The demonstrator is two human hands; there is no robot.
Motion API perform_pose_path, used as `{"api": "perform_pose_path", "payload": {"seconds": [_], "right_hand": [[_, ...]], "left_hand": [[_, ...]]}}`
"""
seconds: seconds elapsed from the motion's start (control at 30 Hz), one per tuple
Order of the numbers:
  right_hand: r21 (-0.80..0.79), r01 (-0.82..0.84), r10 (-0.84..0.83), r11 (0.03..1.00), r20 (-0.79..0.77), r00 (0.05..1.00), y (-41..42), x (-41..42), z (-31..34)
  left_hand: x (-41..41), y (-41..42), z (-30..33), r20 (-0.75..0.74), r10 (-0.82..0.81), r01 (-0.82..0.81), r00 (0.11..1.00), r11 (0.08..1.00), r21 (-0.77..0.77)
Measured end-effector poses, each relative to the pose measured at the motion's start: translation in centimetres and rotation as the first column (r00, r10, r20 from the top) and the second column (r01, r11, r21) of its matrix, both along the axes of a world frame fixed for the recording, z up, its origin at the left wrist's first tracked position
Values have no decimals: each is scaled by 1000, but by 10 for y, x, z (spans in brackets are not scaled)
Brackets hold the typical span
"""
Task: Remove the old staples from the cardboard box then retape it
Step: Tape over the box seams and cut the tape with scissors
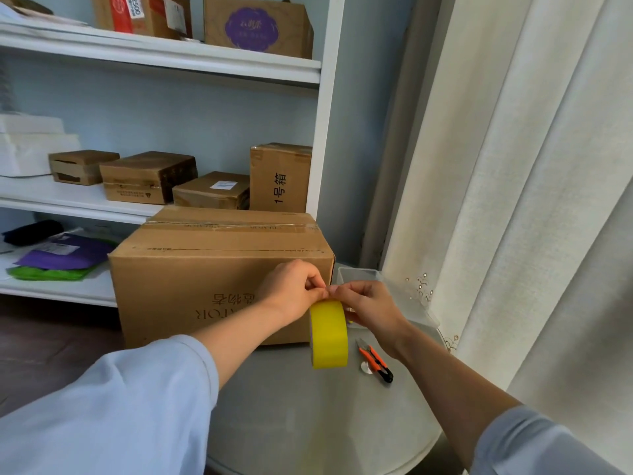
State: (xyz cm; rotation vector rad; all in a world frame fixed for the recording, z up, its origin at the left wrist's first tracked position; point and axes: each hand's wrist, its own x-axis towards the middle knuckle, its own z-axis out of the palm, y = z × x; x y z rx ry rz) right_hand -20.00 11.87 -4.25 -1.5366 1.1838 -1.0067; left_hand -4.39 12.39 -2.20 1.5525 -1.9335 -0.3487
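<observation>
Near the middle of the frame, a bit to the right, a roll of yellow tape [329, 334] is held up on its edge above the round grey table [308, 416]. The roll is held by the right hand [368, 308], with fingers curled round its far side. The left hand [293, 291] is closed in a pinch at the top of the roll, where the loose end of the tape seems to be picked at. The big cardboard box [219, 269] sits just behind both hands, at the center of the frame, and old clear tape can be seen along its top.

To do this step well, the end should be lifted with a nail, then pulled slowly and straight so it is not torn. The roll should be kept steady.

Small orange scissors [375, 361] lie on the table at the lower right, near enough to be used for cutting. A clear plastic tray [383, 286] sits beside the box.
</observation>
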Motion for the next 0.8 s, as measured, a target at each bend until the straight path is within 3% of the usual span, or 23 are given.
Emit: {"api": "perform_pose_path", "payload": {"seconds": [0.3, 0.43, 0.57, 0.67, 0.8], "right_hand": [[31, -113, 109, 993, 111, 988, 11, 21, 4], [-134, 47, -35, 990, 90, 995, 20, 36, 9], [-316, 230, -279, 921, -120, 953, 19, 52, 6], [-297, 308, -350, 904, -96, 932, 17, 56, 4], [-248, 286, -304, 926, -37, 952, 11, 57, 2]], "left_hand": [[15, -2, 29, 40, 35, -33, 999, 999, -37], [18, -7, 38, 23, 31, -29, 999, 998, -62], [16, -12, 44, -40, -3, 0, 999, 997, -77], [13, -16, 47, -85, -31, 26, 996, 998, -65], [15, -28, 48, -92, -39, 32, 995, 997, -74]]}}
